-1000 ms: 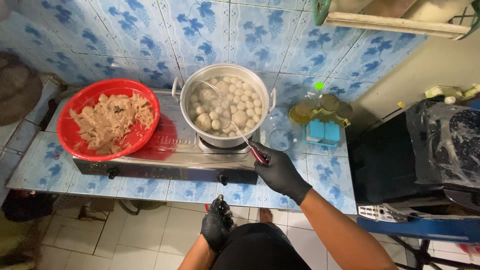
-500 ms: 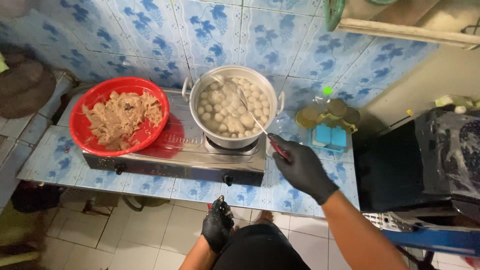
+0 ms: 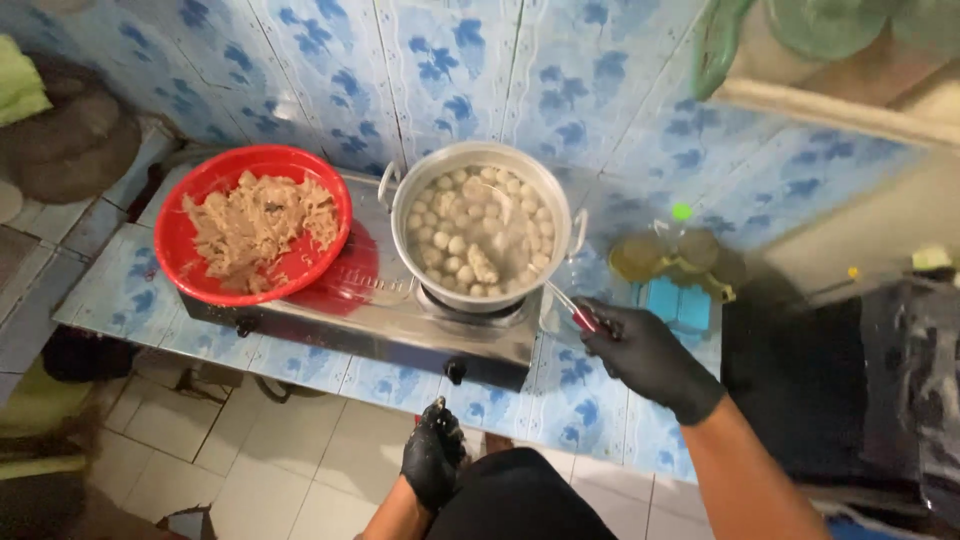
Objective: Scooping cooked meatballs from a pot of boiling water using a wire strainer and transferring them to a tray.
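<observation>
Hands at the stove: stirring step in hand.
Left hand (image 3: 432, 468) hangs low, loosely curled, empty; red bowl (image 3: 260, 225) of shreds, then pot (image 3: 480, 225) of meatballs on the burner; right hand (image 3: 645, 355) grips the ladle handle (image 3: 572, 308). Next move likely calls for steady stirring.

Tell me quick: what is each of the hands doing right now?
Left hand: black-gloved, low by the body, apart from the counter; whether it grips anything cannot be told.
Right hand: black-gloved, closed on the red-handled metal utensil reaching into the steel pot.
</observation>
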